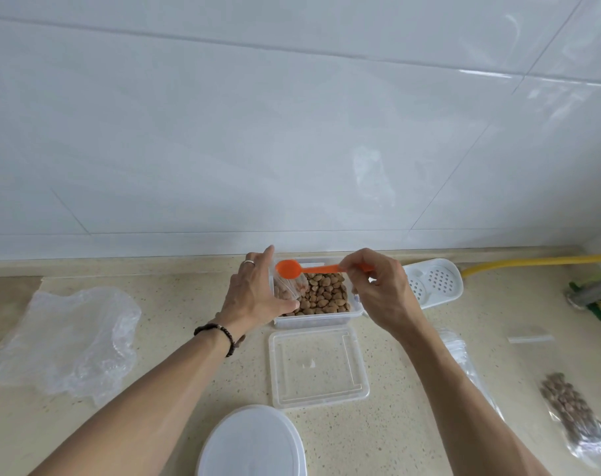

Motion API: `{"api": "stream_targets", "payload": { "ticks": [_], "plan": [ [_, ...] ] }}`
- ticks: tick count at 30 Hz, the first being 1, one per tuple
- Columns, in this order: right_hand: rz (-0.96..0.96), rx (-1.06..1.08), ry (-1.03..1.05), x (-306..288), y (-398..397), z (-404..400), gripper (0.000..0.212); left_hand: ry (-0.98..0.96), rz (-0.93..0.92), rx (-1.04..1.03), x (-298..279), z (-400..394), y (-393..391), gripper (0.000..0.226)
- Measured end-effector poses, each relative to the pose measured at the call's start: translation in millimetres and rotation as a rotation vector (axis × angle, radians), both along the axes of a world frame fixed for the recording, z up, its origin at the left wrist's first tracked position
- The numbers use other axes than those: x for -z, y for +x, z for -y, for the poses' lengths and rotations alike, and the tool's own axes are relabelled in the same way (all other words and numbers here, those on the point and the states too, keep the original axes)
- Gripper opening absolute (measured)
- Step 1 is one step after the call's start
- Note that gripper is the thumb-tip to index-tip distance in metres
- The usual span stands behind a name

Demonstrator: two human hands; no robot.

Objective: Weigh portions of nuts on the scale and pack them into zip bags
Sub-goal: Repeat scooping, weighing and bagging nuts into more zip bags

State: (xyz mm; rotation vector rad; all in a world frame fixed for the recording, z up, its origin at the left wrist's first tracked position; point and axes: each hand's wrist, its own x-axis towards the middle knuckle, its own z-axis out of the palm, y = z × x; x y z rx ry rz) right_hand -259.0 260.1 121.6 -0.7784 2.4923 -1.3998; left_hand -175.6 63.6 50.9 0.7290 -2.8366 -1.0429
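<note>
A clear plastic box [355, 312] of brown nuts [326, 292] stands at the back of the counter. My left hand [254, 297] holds a small clear zip bag [287, 286] with some nuts in it, upright at the box's left end. My right hand [383, 286] pinches the handle of an orange plastic spoon [287, 269]. The spoon's bowl hovers over the mouth of the bag. A filled zip bag of nuts [570, 410] lies flat at the right. The scale is not recognisable in view.
The box's clear lid [318, 365] lies just in front of it. A round white lid [254, 444] sits at the near edge. Crumpled clear plastic [65, 338] is at the left, empty zip bags [463, 362] at the right, a white perforated tray [433, 283] and yellow hose [532, 261] behind.
</note>
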Motion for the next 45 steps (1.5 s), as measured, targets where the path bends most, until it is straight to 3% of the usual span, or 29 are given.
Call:
{"api": "stream_targets", "payload": {
  "ticks": [5, 8, 19, 26, 33, 45],
  "plan": [
    [0.283, 0.327, -0.303, -1, 11, -9, 0.022, -0.082, -0.025, -0.003, -11, -4, 18, 0.112],
    [0.415, 0.414, -0.445, -4, 25, -17, 0.018, -0.085, -0.064, 0.026, -25, -7, 37, 0.11],
    [0.661, 0.752, -0.573, 12, 107, -108, 0.012, -0.114, -0.083, 0.209, -60, -73, 101, 0.112],
    [0.761, 0.965, -0.475, 69, 177, -173, 0.013, -0.2, -0.105, 0.352, -58, -144, 128, 0.112],
    [0.833, 1.045, -0.448, 109, 225, -199, 0.014, -0.348, -0.057, 0.472, -55, -189, 153, 0.113],
    [0.601, 0.923, 0.037, 110, 221, -192, 0.015, -0.354, -0.073, 0.446, -41, -177, 182, 0.113]
  ]
}}
